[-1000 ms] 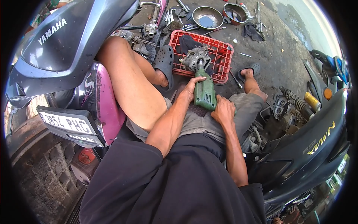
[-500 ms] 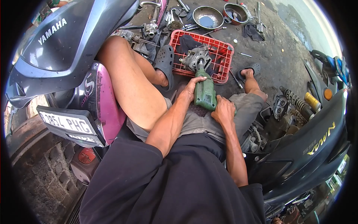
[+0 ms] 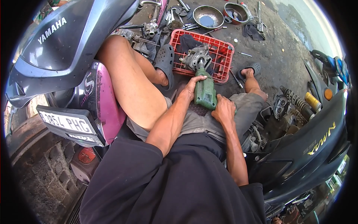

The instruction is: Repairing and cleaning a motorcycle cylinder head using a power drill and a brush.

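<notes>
Between my knees I hold a green power drill with both hands. My left hand is wrapped round the left side of its body, close to the front. My right hand is closed at the rear, where the drill's handle is mostly hidden. The drill's front end reaches into an opening in a grey metal engine part; the tip itself is out of sight. That engine part rests on a red plastic crate, with a dark cloth behind it.
A metal basin and a red pot stand beyond the crate. Dark plastic clogs are on my feet. A motorbike body is close on my left, a black body panel on my right. A shock absorber lies among parts.
Hardly anything differs. Both hands keep their hold on the drill, and its front end stays in the engine part.
</notes>
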Demonstrator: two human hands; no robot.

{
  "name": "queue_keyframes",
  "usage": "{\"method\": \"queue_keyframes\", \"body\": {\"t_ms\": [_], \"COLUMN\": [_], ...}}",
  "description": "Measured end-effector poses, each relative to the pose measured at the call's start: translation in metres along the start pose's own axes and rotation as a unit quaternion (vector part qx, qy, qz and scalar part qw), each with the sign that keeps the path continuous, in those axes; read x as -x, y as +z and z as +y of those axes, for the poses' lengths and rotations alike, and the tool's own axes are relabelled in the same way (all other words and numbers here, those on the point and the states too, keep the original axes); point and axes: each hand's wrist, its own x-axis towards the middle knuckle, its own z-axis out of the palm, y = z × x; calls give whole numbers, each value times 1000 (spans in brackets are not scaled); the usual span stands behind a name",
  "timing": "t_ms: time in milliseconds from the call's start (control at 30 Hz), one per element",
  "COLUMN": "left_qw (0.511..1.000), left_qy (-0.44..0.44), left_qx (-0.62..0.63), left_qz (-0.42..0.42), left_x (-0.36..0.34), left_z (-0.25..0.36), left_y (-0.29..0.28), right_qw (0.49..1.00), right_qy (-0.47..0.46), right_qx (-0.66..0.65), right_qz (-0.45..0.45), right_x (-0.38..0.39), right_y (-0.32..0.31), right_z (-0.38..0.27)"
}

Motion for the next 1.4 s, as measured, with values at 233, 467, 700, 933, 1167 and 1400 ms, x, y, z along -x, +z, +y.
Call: {"method": "queue_keyframes", "body": {"t_ms": [233, 467, 700, 933, 1167, 1400], "left_qw": [1000, 1000, 1000, 1000, 1000, 1000], "left_qy": [4, -5, -9, -3, -7, 1], "left_qx": [-6, 1, 10, 8, 11, 2], "left_qz": [-6, -10, -12, -4, -14, 2], "left_x": [3, -1, 2, 1, 0, 2], "left_z": [1, 0, 1, 2, 0, 1], "left_y": [2, -1, 2, 2, -2, 3], "right_qw": [1000, 1000, 1000, 1000, 1000, 1000], "right_qy": [2, 4, 3, 7, 10, 9], "right_qx": [1, -4, -4, -7, -9, -11], "right_qz": [4, -2, -4, -2, -8, -7], "right_x": [1, 2, 0, 0, -1, -1], "right_y": [0, -3, -3, -1, -1, -2], "right_z": [-1, -1, -2, -1, -2, -1]}}
